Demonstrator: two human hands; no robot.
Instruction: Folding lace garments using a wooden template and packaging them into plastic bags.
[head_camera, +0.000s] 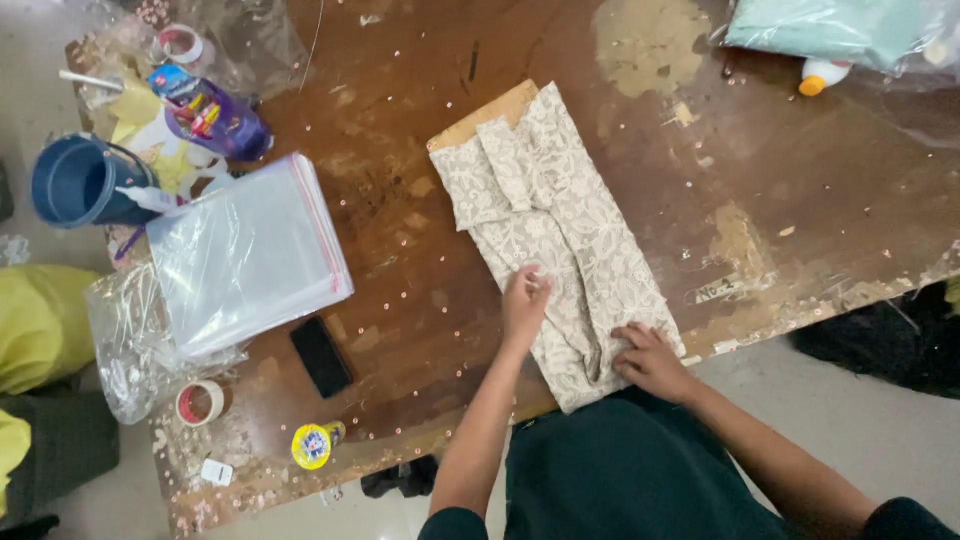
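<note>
Pinching a fold of the soft, limp patterned cloth, the left hand held its grip closed; the right hand lay open, flat on the hem beside it, on the surface.

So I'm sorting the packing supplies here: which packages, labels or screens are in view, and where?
Stack of clear plastic bags: left on the table, rectangular, red-edged.
Purple bottle: upper left, lying down, colourful label.
Bagged teal cloth: top right, clear wrap.
Dark phone: near the bags, screen black.
</note>
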